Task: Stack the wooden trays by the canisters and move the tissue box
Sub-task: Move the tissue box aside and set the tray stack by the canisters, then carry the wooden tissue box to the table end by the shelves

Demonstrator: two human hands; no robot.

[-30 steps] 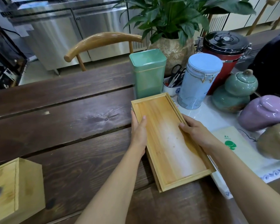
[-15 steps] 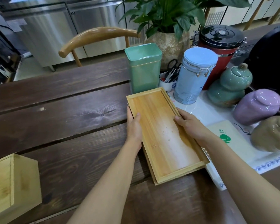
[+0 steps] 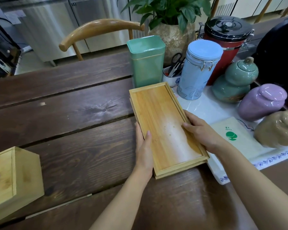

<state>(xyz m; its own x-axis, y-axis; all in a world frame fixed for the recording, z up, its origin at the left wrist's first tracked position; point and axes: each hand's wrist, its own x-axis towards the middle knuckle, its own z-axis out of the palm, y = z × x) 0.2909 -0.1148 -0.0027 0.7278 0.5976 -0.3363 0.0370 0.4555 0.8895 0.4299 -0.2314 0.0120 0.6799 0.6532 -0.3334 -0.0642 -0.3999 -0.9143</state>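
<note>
A stack of light wooden trays (image 3: 158, 113) lies on the dark table, its far end close to the green canister (image 3: 146, 62) and the pale blue canister (image 3: 198, 70). My left hand (image 3: 144, 146) grips the stack's left long edge, thumb over the rim. On the right long edge rests my right hand (image 3: 199, 131), thumb inside the top tray. The edge of a lower tray shows under the top one along the near and left sides. At the lower left corner stands the wooden tissue box (image 3: 13, 180), apart from both hands.
The dark plank table (image 3: 70, 123) spreads to the left. A white mat (image 3: 211, 110) carries a red canister (image 3: 226, 40), a green gourd jar (image 3: 234, 83), a purple jar (image 3: 263, 102), a tan jar (image 3: 279, 128) and a paper packet (image 3: 231, 135). A potted plant (image 3: 171, 35) and a chair back (image 3: 100, 29) stand behind.
Both hands have slid back along the trays' long edges toward me. The top tray now sits squarer on the one below.
</note>
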